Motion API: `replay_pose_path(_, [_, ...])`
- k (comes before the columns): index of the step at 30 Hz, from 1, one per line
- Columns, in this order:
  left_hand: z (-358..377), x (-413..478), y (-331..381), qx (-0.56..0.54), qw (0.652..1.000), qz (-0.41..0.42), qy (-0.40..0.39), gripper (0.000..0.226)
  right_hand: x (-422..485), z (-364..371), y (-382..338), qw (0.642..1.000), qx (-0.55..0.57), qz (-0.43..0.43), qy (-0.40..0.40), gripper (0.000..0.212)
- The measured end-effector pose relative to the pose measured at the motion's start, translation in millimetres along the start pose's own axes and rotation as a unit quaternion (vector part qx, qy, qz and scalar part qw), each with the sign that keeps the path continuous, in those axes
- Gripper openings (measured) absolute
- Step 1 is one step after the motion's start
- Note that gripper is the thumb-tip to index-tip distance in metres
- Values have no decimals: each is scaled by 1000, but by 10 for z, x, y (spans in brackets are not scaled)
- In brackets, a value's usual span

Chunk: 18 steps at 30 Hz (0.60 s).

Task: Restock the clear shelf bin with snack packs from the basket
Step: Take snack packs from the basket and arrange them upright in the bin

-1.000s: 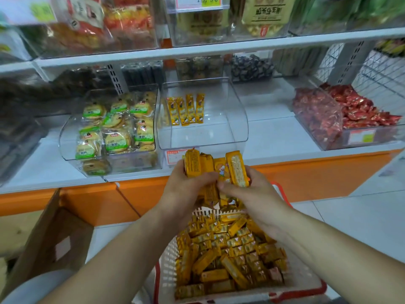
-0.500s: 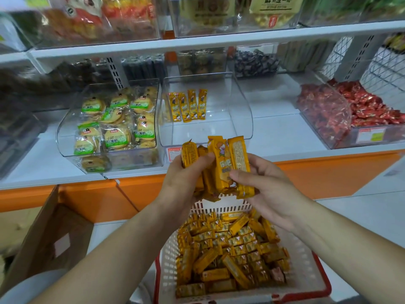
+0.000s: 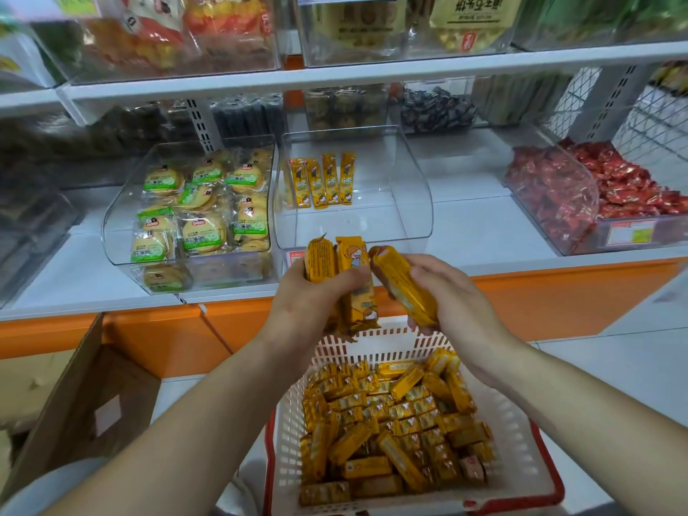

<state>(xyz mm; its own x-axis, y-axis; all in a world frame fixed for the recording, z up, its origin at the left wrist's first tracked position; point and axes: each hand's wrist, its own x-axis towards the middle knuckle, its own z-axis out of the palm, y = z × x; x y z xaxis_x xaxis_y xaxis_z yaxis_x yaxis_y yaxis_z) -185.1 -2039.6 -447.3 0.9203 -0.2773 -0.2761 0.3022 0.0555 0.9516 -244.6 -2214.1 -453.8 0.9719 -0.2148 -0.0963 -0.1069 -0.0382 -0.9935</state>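
Head view: nearest, the white basket (image 3: 521,433) holds a heap of yellow snack packs (image 3: 391,422). Above its far rim, the left hand (image 3: 316,296) clutches a bundle of upright packs (image 3: 352,270), and the right hand (image 3: 450,292) grips one tilted pack (image 3: 404,286). Beyond, the clear shelf bin (image 3: 409,188) holds four packs (image 3: 322,180) leaning at its back.

The bundle of yellow snack packs (image 3: 340,277), earlier clasped by both hands together, has been divided: the left hand (image 3: 316,296) keeps the upright packs under its fingers, while the right hand (image 3: 443,292) has drawn one tilted pack (image 3: 404,286) away, leaving a gap between fingertips.
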Motion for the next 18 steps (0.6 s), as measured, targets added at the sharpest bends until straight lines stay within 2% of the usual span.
replay_pose_path(7, [24, -77, 2, 4, 1000, 0, -18, 42, -7, 25, 66, 1000, 2, -8, -20, 38])
replay_pose_path(12, [-9, -53, 44, -6, 1000, -5, -16, 41, 7, 22, 62, 998, 52, -10, -21, 67])
replay_pose_path(14, [-25, -41, 62, -12, 1000, -5, -8, 40, 17, 15, 56, 997, 76, 0, -15, 65])
replay_pose_path(18, [-64, 24, 148, -14, 1000, 1, 8, 39, 46, -11, -7, 999, 49, -2, 20, 51])
